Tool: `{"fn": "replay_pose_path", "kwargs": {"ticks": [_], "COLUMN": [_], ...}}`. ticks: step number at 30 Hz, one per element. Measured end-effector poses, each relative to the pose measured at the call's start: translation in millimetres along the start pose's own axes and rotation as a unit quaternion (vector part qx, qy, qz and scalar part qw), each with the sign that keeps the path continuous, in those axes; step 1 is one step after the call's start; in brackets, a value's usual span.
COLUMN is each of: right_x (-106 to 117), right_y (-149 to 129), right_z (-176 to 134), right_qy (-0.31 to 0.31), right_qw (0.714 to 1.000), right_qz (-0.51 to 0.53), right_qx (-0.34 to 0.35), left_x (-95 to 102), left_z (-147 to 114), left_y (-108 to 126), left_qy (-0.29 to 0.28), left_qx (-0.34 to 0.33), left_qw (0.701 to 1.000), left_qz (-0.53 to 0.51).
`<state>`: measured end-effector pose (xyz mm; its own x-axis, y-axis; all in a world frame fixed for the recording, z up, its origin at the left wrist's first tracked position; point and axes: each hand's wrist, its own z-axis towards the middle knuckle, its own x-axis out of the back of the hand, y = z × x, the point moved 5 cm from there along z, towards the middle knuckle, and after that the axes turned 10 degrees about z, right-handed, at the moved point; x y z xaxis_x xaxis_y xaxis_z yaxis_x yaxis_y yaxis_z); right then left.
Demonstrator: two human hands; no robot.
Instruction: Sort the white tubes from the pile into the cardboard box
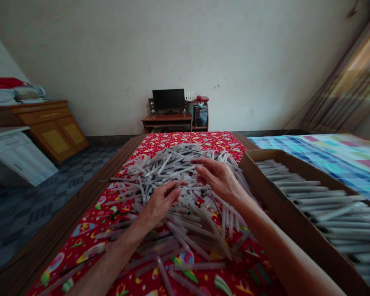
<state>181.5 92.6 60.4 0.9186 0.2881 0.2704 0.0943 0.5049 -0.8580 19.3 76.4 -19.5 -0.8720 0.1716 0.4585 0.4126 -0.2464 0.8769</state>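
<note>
Nearest, a few loose, translucent whitish plastic tubes (199,266) lie scattered on a red cloth (83,243) printed with bright party motifs. The cloth runs beneath a broad, untidy heap of similar tubes (163,162), some with black ends, at the centre of the view.

Two bare forearms reach in from the bottom edge. The left hand (164,199) is over the near part of the heap, its thumb and fingers close together; blur hides whether they are clamped on a tube, so I cannot tell. The right hand (215,176) is over the heap's right part, its index finger stretched out and standing apart from the thumb.

To the right of the heap is a long, open brown cardboard box (277,206), holding grey-white tubes with dark ends (336,213) laid side by side. Beyond the box, further right of the heap, spreads a blue and white checked cover (299,149).

Far behind the heap, a black flat-screen monitor (168,99) stands on a small reddish-brown wooden desk (168,117) against a pale, plain wall (111,61). Far left of the heap is a yellow-brown wooden cabinet (57,129).
</note>
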Motion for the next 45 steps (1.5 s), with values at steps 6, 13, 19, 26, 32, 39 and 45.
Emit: {"fn": "replay_pose_path", "kwargs": {"ticks": [6,13,19,26,32,39,45], "right_x": [8.3,2.8,-10.2,-3.9,-9.4,-11.0,-6.8], "right_y": [35.5,89.3,93.8,61.4,37.6,24.6,11.0], "right_z": [-6.0,-28.9,-33.8,-12.6,-3.8,-11.4,-12.0], "right_qy": [-0.074,-0.136,-0.118,-0.066,-0.026,-0.048,-0.031], "right_qw": [0.941,0.863,0.852,0.979,0.987,0.997,0.998], "right_qz": [-0.325,-0.484,-0.509,-0.188,0.15,0.055,-0.057], "right_qx": [-0.054,-0.044,0.025,-0.035,-0.057,-0.026,0.004], "left_x": [0.8,1.1,-0.9,0.2,-1.5,-1.0,2.8], "left_z": [-0.2,-0.8,-1.3,-2.3,-4.4,-5.3,-5.4], "left_y": [-2.5,-3.4,-2.6,3.5,15.2,19.4,21.1], "left_qy": [0.002,0.003,-0.004,-0.009,-0.014,-0.005,0.023], "left_qx": [0.002,-0.015,-0.01,-0.02,-0.035,-0.04,-0.041], "left_qw": [1.0,1.0,0.999,0.996,0.99,0.989,0.983], "left_qz": [0.004,0.013,0.037,0.092,0.137,0.144,0.179]}}
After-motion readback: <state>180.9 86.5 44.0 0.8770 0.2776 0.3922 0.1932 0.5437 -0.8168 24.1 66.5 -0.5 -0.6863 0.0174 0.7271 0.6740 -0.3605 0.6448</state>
